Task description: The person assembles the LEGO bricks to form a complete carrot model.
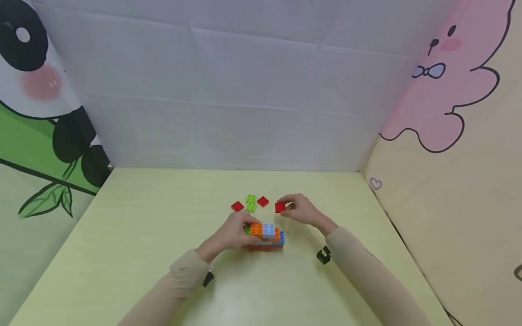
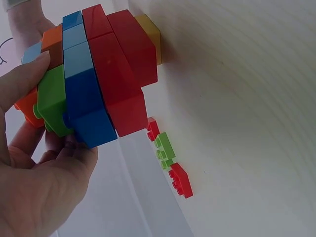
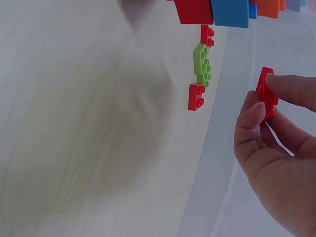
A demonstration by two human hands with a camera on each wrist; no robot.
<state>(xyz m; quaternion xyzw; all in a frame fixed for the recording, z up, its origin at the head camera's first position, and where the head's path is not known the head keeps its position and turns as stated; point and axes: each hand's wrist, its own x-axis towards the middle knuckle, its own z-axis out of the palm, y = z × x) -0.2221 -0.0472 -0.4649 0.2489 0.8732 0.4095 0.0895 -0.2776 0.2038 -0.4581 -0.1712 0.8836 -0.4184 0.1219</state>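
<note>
My left hand [image 1: 234, 232] grips a stack of toy building bricks [image 1: 268, 232], thumb on one side and fingers on the other. In the left wrist view the stack shows red bricks [image 2: 121, 81] along its underside, a yellow brick [image 2: 151, 37] below these, and blue, green and orange bricks [image 2: 53, 42] higher up. To the right and a little beyond it, my right hand [image 1: 301, 209] pinches a small red brick [image 3: 267, 95] between thumb and fingers, held up apart from the stack.
Beyond the stack lie two thin red bricks [image 1: 237, 206] on the pale table [image 1: 163, 203], with light green bricks [image 1: 250, 207] between them. A white sheet [image 1: 244, 99] hangs behind the table. Walls with painted cartoon animals flank both sides.
</note>
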